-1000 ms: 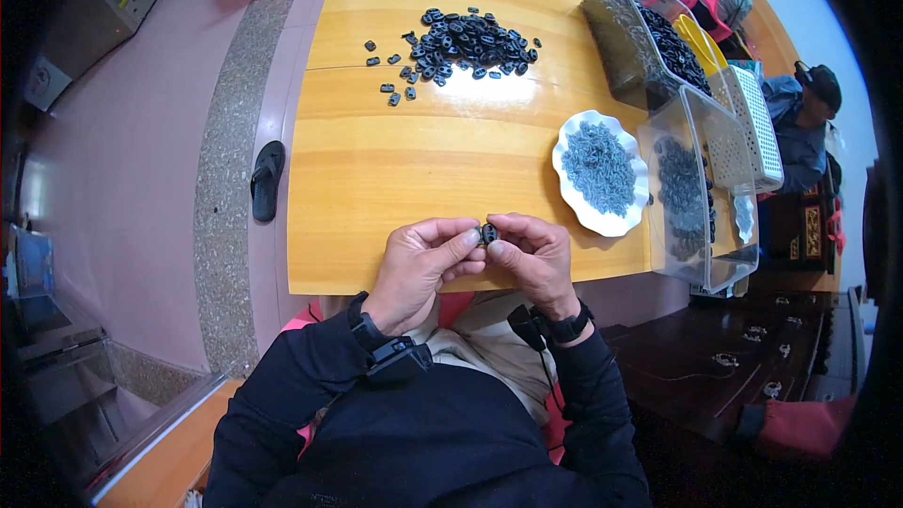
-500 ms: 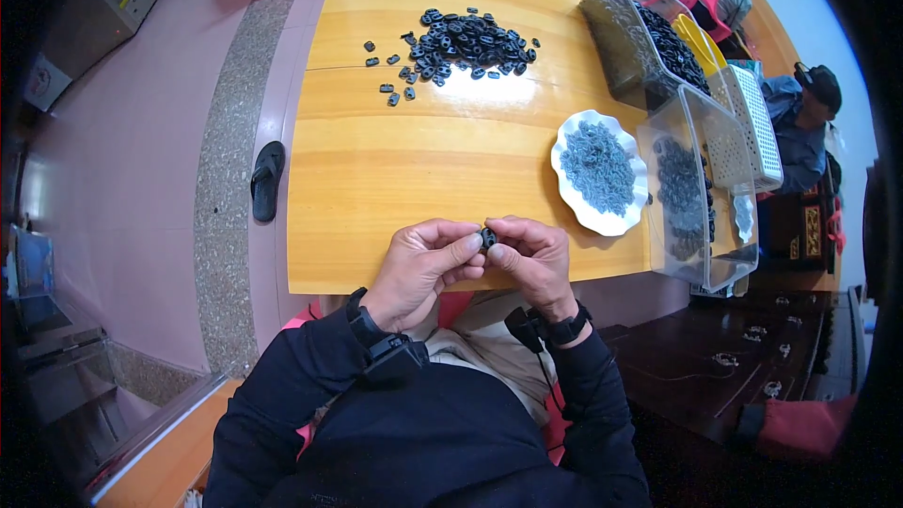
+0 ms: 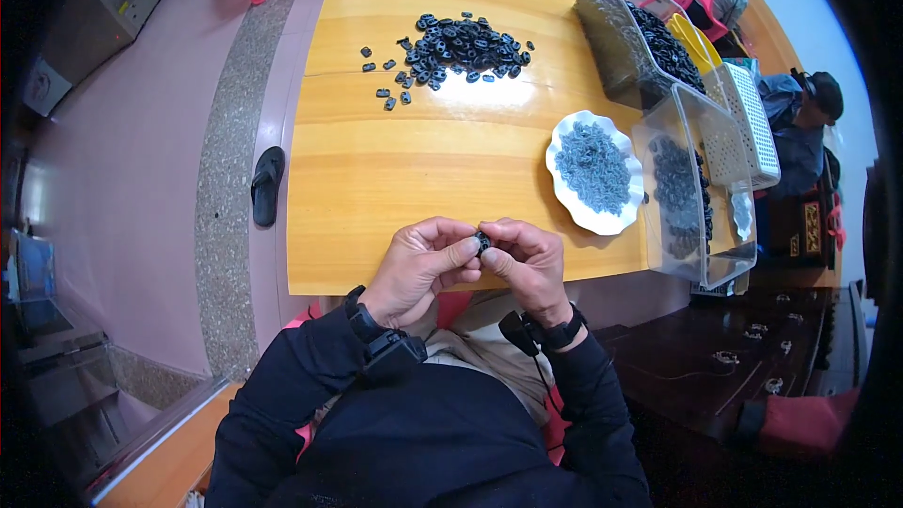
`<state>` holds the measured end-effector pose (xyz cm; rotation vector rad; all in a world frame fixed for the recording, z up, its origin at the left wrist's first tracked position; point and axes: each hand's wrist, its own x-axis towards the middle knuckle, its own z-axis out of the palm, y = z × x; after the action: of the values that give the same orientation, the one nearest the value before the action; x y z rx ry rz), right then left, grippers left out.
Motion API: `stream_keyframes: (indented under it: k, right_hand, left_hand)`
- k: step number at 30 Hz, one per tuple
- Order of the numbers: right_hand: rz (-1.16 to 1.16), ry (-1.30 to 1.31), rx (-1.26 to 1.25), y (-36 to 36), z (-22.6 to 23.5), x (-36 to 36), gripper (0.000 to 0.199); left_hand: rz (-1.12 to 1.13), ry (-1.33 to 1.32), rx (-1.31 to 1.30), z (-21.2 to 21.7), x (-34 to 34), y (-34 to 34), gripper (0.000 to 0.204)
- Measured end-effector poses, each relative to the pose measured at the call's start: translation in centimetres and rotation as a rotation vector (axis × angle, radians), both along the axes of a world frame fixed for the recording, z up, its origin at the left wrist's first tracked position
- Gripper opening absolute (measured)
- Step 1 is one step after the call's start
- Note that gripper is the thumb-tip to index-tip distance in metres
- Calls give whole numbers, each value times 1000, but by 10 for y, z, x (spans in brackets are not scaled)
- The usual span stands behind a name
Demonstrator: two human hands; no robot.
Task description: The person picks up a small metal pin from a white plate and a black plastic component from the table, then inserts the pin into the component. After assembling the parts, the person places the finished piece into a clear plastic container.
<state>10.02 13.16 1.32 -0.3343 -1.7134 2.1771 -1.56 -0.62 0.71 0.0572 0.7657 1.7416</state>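
Note:
A small black oval plastic part (image 3: 483, 243) is pinched between my two hands, just above the table's near edge. My left hand (image 3: 428, 261) grips it from the left with thumb and forefinger, the other fingers curled. From the right, my right hand (image 3: 529, 259) closes thumb and fingertips on the same part; the fingertips hide much of it. A heap of similar black parts (image 3: 466, 47) lies toward the far side of the table, with several loose ones at its left. Small grey-blue translucent pieces (image 3: 594, 167) fill a white scalloped plate (image 3: 562, 206) right of my hands.
Clear plastic bins (image 3: 701, 263) holding black parts line the right side of the wooden table (image 3: 376, 160). Beside them stand a white perforated basket (image 3: 750, 122) and a yellow container (image 3: 693, 42). Other people sit beyond. A black slipper (image 3: 268, 186) lies on the floor at left.
Both hands keep hold of the black part, which has shifted very slightly left and appears turned a little. The whole view has moved slightly; the heap and plate look unchanged.

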Motion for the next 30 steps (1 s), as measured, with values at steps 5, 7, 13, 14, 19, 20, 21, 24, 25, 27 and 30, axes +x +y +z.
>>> stream_keyframes:
  k: [5, 7, 13, 14, 19, 20, 21, 24, 25, 27, 30]
  right_hand:
    - [7, -1, 99, 2, 3, -1, 27]
    - [-3, -5, 118, 3, 2, 0, 28]
    - [-11, 9, 146, 4, 0, 1, 29]
    - [-11, -2, 135, 4, 0, 1, 30]
    - [-22, -36, 134, 4, -1, 2, 30]
    - [-19, -27, 133, 5, -1, 1, 31]
    - [-16, -19, 132, 5, -1, 1, 31]
    - [-18, -46, 32, 4, 1, 2, 30]
    - [-21, -45, 37, 3, 2, 2, 30]
    - [14, -26, -4, 3, 6, 3, 28]
    - [9, 4, -12, 0, 2, 6, 27]
  left_hand:
    - [-26, 0, 3, 0, -2, 0, 14]
    - [-4, -22, 13, -1, -2, 1, 14]
    - [-11, -17, 22, 8, -3, 1, 14]
    - [-11, -15, 25, 8, -3, 2, 14]
    - [4, 6, 30, 7, -2, 1, 15]
    - [4, 7, 33, 8, -2, 2, 15]
    - [10, 9, 29, 7, -2, 2, 15]
    - [15, 23, 27, 8, 0, 2, 16]
    - [11, 34, 27, 8, 0, 2, 17]
    - [11, 68, 18, 7, 2, 3, 18]
    - [0, 142, -9, 11, 3, 2, 16]
